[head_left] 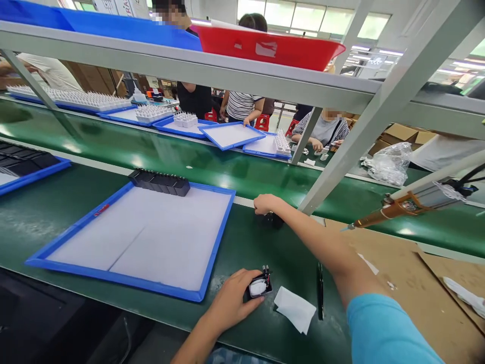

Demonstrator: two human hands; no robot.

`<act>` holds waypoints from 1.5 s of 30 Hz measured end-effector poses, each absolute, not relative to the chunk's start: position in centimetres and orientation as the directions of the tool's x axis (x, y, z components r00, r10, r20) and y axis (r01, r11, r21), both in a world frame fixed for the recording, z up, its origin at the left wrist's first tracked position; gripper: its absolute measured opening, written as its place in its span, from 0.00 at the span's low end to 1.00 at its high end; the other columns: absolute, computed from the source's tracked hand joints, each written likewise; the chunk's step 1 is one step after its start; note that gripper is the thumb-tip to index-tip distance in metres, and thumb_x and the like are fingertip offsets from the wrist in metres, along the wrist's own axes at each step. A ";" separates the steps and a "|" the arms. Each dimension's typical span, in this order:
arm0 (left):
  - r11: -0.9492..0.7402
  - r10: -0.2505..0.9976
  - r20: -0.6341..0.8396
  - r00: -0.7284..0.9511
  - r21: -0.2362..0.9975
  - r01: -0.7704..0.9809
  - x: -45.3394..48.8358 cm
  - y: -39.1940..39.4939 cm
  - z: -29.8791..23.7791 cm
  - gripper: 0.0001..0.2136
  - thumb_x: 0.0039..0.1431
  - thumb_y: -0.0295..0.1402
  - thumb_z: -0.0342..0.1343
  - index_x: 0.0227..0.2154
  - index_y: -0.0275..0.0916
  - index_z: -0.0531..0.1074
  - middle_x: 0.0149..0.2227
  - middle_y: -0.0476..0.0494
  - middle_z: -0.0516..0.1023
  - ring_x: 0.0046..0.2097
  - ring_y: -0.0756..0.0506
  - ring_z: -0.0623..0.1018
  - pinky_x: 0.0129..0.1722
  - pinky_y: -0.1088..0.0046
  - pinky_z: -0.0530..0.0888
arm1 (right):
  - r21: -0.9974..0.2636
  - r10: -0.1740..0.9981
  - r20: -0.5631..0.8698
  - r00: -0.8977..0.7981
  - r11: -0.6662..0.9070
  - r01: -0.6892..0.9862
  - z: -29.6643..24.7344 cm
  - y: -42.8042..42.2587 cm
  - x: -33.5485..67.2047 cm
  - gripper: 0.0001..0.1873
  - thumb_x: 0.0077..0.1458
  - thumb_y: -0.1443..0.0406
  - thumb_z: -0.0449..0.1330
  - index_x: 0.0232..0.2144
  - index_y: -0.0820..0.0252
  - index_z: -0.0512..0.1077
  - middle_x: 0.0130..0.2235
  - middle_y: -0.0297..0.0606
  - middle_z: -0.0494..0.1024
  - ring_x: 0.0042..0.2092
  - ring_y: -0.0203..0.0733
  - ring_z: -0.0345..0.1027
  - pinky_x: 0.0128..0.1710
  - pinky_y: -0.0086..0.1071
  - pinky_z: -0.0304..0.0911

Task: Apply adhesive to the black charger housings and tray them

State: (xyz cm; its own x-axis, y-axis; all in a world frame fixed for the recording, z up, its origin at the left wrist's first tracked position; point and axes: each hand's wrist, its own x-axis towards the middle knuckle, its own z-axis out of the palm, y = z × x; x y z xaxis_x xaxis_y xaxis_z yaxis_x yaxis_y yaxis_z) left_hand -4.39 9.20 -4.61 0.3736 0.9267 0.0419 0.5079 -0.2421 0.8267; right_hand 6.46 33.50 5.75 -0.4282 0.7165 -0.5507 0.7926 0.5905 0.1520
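Observation:
My left hand [232, 299] grips a small black plug housing [270, 288] low over the green bench. A white part [258, 287] sits inside it, and metal prongs stick up at its far end. Stretched across the bench, my right hand [266, 203] is closed near the edge of the green belt; what its fingers hold, if anything, is hidden. Small dark parts [276, 219] lie under that wrist, partly covered. Beside my left hand rests a folded white paper [295, 309], with a slim black tool [321, 292] to its right.
A blue-rimmed tray [223, 232] bears a row of black housings [159, 183]. An orange-brown tool with a thin blue tip [390, 211] hangs at right above brown cardboard [401, 263]. A grey post [341, 162] rises by my right arm. Co-workers sit beyond the belt.

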 end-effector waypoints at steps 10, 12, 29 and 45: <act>-0.278 0.931 0.097 0.353 0.815 0.509 -4.6 9.1 -5.1 0.20 0.57 0.34 0.59 0.52 0.44 0.67 0.47 0.44 0.76 0.48 0.43 0.76 0.48 0.66 0.73 | 0.089 0.857 -0.380 -0.347 0.407 0.909 5.3 31.9 14.3 0.18 0.60 0.58 0.58 0.49 0.61 0.69 0.49 0.42 0.73 0.47 0.42 0.70 0.47 0.43 0.70; -0.273 0.933 0.091 0.349 0.811 0.518 -4.7 9.0 -5.3 0.20 0.57 0.34 0.59 0.53 0.44 0.67 0.48 0.43 0.76 0.48 0.43 0.76 0.49 0.65 0.73 | -0.019 0.893 -0.230 -0.387 0.393 0.919 5.5 30.4 16.3 0.18 0.60 0.57 0.57 0.49 0.60 0.69 0.50 0.43 0.73 0.48 0.43 0.70 0.47 0.43 0.69; -0.309 0.939 0.140 0.314 0.745 0.591 -4.6 9.2 -5.4 0.16 0.58 0.38 0.57 0.48 0.42 0.70 0.46 0.43 0.78 0.45 0.42 0.78 0.45 0.66 0.75 | -0.839 0.693 0.532 0.486 0.353 0.415 3.0 25.5 35.3 0.32 0.48 0.58 0.58 0.56 0.44 0.53 0.51 0.38 0.64 0.44 0.41 0.73 0.41 0.42 0.71; -0.219 0.964 0.072 0.255 0.760 0.612 -0.9 7.8 -3.8 0.17 0.58 0.38 0.58 0.49 0.42 0.65 0.46 0.45 0.77 0.46 0.43 0.78 0.45 0.68 0.73 | -0.911 0.864 0.370 0.341 0.410 -0.051 3.6 12.6 21.7 0.18 0.56 0.48 0.51 0.41 0.52 0.65 0.43 0.37 0.67 0.21 0.28 0.61 0.20 0.31 0.59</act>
State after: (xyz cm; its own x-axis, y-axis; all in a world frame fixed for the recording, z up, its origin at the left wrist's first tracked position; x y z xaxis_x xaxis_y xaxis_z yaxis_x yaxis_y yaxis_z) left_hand -0.92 7.82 -3.76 0.2550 0.9643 0.0718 0.6125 -0.2185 0.7597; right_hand 21.75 12.59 3.58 0.3406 0.8642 0.3704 -0.0508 0.4103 -0.9105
